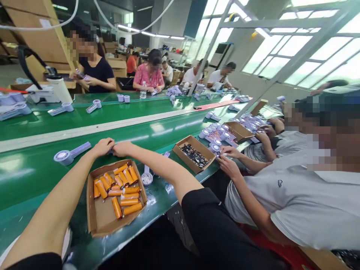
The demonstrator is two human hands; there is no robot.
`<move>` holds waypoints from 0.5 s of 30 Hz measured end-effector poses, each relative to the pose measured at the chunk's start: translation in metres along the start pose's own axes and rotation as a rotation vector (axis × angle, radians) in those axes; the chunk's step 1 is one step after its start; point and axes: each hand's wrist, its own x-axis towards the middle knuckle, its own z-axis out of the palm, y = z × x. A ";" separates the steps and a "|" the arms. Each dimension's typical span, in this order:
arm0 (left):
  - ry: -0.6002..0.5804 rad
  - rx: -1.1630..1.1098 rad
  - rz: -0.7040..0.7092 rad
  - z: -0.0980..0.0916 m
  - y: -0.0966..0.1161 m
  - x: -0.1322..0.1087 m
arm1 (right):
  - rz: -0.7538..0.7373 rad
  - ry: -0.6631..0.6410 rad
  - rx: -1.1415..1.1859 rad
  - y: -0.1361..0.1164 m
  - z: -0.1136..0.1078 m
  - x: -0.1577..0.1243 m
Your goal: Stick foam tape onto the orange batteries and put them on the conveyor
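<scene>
My left hand (103, 146) and my right hand (121, 148) meet over the green conveyor belt (42, 168), both closed round a small part that the fingers hide. Just left of them a lilac handheld fan (70, 153) lies on the belt. Below my hands stands a cardboard tray (95, 213) holding several orange cylindrical cells (123, 187). A round white fan part (146, 178) lies right of the tray.
A second cardboard box (194, 153) of small dark parts sits to the right, with several lilac fans (216, 138) beyond it. A co-worker in a grey shirt (295, 198) sits close on my right. More people work across the belt.
</scene>
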 end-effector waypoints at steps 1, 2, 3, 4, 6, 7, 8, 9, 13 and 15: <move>0.033 -0.004 -0.018 -0.004 -0.002 -0.012 | -0.032 -0.028 0.011 0.004 -0.004 -0.004; 0.079 -0.015 -0.026 -0.008 -0.007 -0.031 | -0.062 -0.044 0.027 0.012 -0.007 -0.010; 0.130 -0.032 -0.024 -0.011 -0.015 -0.058 | -0.084 -0.056 0.046 0.021 -0.009 -0.018; 0.178 -0.049 -0.018 -0.014 -0.026 -0.093 | -0.102 -0.070 0.064 0.033 -0.009 -0.028; 0.240 -0.074 0.006 -0.016 -0.050 -0.185 | -0.111 0.041 0.153 0.058 -0.004 -0.057; 0.234 -0.060 -0.005 -0.014 -0.061 -0.237 | -0.107 0.116 0.233 0.069 0.001 -0.076; 0.226 -0.031 -0.001 -0.010 -0.073 -0.290 | -0.104 0.163 0.324 0.078 0.006 -0.099; 0.234 0.009 0.023 -0.005 -0.083 -0.339 | -0.099 0.195 0.418 0.083 0.011 -0.122; 0.245 0.252 0.011 0.017 -0.110 -0.465 | -0.149 0.166 0.691 0.059 0.026 -0.201; 0.176 0.303 -0.048 0.018 -0.105 -0.480 | -0.208 0.157 0.781 0.029 0.030 -0.217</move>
